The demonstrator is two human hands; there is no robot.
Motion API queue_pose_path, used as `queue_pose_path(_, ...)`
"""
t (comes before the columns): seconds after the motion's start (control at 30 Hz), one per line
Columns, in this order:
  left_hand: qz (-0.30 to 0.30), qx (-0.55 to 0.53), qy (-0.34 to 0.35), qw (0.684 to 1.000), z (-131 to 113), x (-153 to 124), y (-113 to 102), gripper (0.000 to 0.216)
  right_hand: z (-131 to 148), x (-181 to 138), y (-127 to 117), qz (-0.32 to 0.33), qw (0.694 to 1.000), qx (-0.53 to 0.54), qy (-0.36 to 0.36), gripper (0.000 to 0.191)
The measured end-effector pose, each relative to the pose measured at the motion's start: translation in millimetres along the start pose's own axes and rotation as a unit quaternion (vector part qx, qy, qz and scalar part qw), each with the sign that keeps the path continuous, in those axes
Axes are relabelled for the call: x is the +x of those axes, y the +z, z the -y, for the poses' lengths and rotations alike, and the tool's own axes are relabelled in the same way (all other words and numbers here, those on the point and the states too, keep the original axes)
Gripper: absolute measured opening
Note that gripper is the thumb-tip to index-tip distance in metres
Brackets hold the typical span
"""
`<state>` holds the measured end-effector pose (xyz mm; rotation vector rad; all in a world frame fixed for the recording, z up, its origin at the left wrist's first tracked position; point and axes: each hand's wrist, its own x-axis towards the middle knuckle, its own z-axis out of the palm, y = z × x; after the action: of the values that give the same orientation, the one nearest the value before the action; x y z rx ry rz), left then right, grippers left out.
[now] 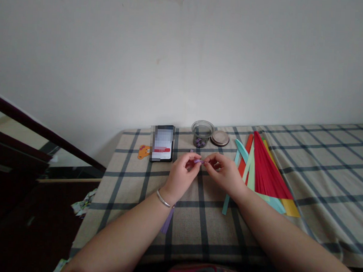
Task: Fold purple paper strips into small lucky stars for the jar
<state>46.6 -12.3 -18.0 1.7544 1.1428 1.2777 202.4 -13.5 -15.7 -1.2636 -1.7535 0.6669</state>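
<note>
Both hands meet over the middle of the checked tablecloth (125, 189). My left hand (181, 176), with a silver bangle on its wrist, pinches one end of a thin purple paper strip (199, 161). My right hand (225, 172) pinches the other end, fingers closed. The strip's long tail (167, 223) hangs down under my left wrist. Just beyond the hands stands an open clear jar (202, 133) with small purple pieces in its bottom, and its round lid (220, 138) lies beside it.
A fan of red, green, teal, orange and yellow paper strips (265, 171) lies right of my right hand. A phone (162, 143) and an orange bear sticker (144, 151) lie at the back left. The table's left edge drops to a dark floor.
</note>
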Motion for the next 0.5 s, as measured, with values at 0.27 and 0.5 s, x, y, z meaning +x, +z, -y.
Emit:
queue_pose_path(0.27,0.031,0.138,0.098,0.985,-1.7,1.9,-7.1,0.012,0.6,-0.7,-1.0,0.009,1.0,-0.015,-0.007,0.005)
queue_pose_path(0.5,0.054,0.223,0.118,0.966,-4.7,2.9,-9.1,0.011,2.0,-1.3,-0.7,0.018,0.996,-0.082,-0.027,0.005)
